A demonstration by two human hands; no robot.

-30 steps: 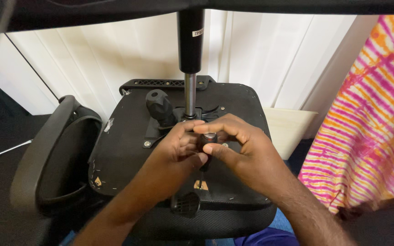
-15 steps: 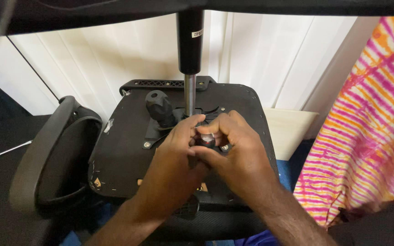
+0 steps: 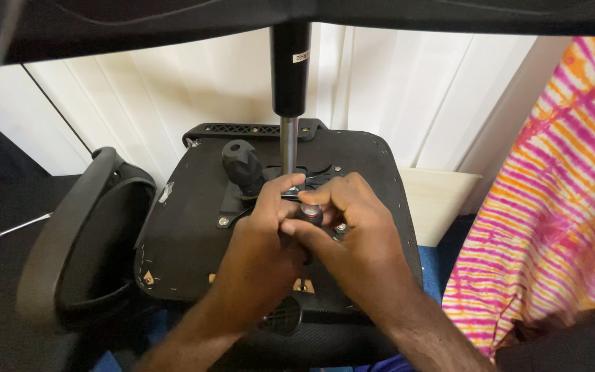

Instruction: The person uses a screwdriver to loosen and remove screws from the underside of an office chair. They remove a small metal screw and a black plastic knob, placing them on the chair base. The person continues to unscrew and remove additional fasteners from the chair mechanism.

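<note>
Office chair (image 3: 194,227) upturned, underside of seat facing the camera, so the mounting plate and its screws lie open to reach. Gas-lift column (image 3: 288,103) rising from the plate centre, black upper sleeve over a bright steel rod. Black tilt knob (image 3: 244,167) standing just left of the rod.

Both hands closed together over one tool at the plate's near edge. Screwdriver handle (image 3: 310,213), black with a red ring and pale cap, upright between them; only the top shows, shaft and tip hidden under the fingers, so contact with a screw cannot be confirmed. Left hand (image 3: 259,238) curled tight round the handle from the left, thumb up toward the rod. Right hand (image 3: 352,231) wrapped from the right, thumb and forefinger pinching just under the cap. Doubled grip probably for downward pressure and steadiness while turning.

One screw (image 3: 223,221) visible at the plate's left corner, another (image 3: 340,226) peeping out beside the right knuckles.

Armrest (image 3: 70,234) hanging off the seat's left side. Slim metal rod (image 3: 8,231) lying well apart at far left. White vertical blinds (image 3: 173,89) behind; pink-and-orange striped cloth (image 3: 552,207) at right.
</note>
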